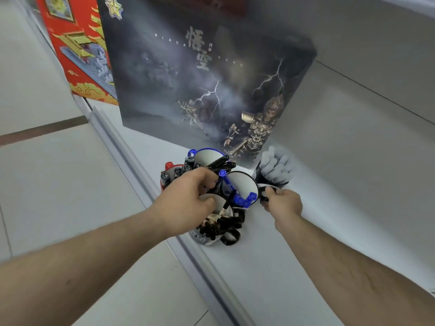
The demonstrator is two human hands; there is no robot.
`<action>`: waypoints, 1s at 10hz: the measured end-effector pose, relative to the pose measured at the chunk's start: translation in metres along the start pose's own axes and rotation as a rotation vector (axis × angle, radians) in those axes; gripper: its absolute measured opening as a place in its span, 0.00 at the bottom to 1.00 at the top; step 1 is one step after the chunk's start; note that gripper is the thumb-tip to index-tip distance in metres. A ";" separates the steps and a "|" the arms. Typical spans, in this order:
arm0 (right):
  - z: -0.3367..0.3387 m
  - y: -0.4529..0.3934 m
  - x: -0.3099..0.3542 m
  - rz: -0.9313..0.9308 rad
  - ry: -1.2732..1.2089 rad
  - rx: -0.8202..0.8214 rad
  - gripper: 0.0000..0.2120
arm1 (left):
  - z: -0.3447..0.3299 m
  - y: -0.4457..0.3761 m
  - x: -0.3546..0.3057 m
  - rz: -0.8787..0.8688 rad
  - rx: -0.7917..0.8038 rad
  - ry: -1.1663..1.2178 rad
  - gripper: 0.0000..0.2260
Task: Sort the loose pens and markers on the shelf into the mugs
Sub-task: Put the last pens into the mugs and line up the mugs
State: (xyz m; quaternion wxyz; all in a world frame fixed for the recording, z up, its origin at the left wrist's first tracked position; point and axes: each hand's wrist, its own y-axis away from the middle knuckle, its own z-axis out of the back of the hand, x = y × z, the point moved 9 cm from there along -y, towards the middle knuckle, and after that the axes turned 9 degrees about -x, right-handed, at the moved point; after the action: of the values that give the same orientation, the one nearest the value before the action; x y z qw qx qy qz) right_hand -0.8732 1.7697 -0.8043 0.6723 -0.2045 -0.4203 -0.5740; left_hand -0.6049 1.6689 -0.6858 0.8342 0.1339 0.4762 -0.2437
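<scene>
A black-handled mug (pixel 213 228) crammed with black pens (pixel 220 225) is stood nearest on the white shelf (pixel 270 267). Above it, markers are gripped in the curled left hand (pixel 188 201). A mug handle (pixel 266 192) is pinched by the right hand (pixel 283 203). Behind, blue-handled mugs (pixel 244 187) are clustered before a dark box (pixel 211 78).

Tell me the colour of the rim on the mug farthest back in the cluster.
Blue: the back mug has a blue rim and handle, seen in the head view.
</scene>
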 end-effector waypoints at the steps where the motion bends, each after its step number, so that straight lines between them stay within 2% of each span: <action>1: -0.008 0.000 0.010 -0.135 -0.142 -0.024 0.08 | 0.001 0.000 -0.001 -0.030 -0.010 -0.012 0.12; 2: -0.022 -0.003 0.019 -0.217 -0.224 0.049 0.05 | 0.000 0.005 0.005 -0.037 0.001 0.006 0.12; 3: -0.037 -0.011 0.029 -0.201 -0.221 0.131 0.04 | -0.003 0.013 0.015 -0.045 0.004 0.010 0.13; 4: -0.047 -0.024 0.028 -0.257 -0.273 0.195 0.08 | -0.002 0.018 0.022 -0.070 -0.014 -0.051 0.14; 5: -0.052 -0.022 0.033 -0.232 -0.199 0.284 0.14 | -0.006 0.021 0.028 -0.069 -0.016 -0.091 0.15; 6: -0.044 -0.020 0.033 -0.236 -0.142 0.272 0.18 | -0.012 0.024 0.032 -0.076 -0.002 -0.141 0.16; 7: -0.024 -0.015 0.031 -0.171 -0.080 0.205 0.17 | -0.013 0.027 0.036 -0.073 -0.008 -0.139 0.15; 8: 0.005 0.011 0.024 -0.090 -0.034 0.150 0.10 | -0.008 0.035 0.050 0.025 -0.027 -0.058 0.15; 9: 0.015 0.046 0.013 -0.027 0.026 0.210 0.12 | -0.008 0.043 0.070 0.149 -0.028 -0.012 0.17; 10: 0.017 0.074 0.002 -0.064 0.024 0.225 0.08 | -0.018 0.050 0.085 0.195 0.036 -0.095 0.23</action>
State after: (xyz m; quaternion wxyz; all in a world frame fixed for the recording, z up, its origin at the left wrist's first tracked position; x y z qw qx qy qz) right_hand -0.8090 1.8008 -0.7773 0.6774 -0.1075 -0.4802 -0.5468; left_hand -0.5553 1.6954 -0.7684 0.8732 0.1825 0.4163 -0.1761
